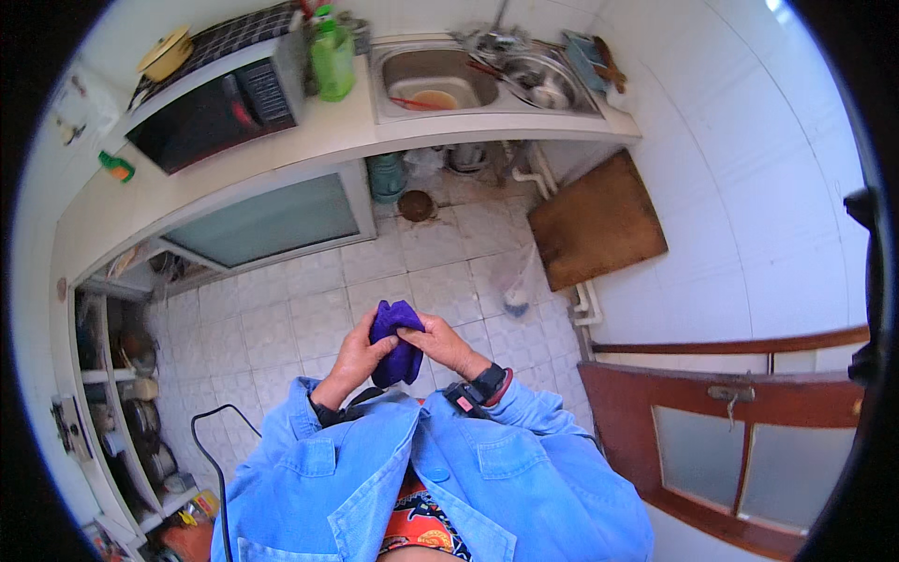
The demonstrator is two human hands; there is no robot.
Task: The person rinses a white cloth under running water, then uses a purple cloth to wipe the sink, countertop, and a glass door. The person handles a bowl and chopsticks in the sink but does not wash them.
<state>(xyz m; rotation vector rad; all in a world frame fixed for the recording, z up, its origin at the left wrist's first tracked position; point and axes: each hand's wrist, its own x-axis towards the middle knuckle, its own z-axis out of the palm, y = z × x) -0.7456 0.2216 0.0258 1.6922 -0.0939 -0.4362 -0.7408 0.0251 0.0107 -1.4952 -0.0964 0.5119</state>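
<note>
A bunched purple cloth (395, 362) is held up in front of my chest, above the tiled floor. My left hand (356, 353) grips its left side, thumb pressed on the front. From the right, my right hand (444, 343) pinches the upper part of the same cloth, its fingertips near the left thumb. The cloth's lower end hangs loose between my wrists. Fingers behind the cloth are partly hidden.
Across the room, a counter (330, 140) carries a microwave (218, 105), a green bottle (333, 63) and a double sink (435, 77) with dishes. A brown board (600, 221) leans at the right. Below it lies a plastic bag (516, 284). A wooden door (632, 407) stands at lower right.
</note>
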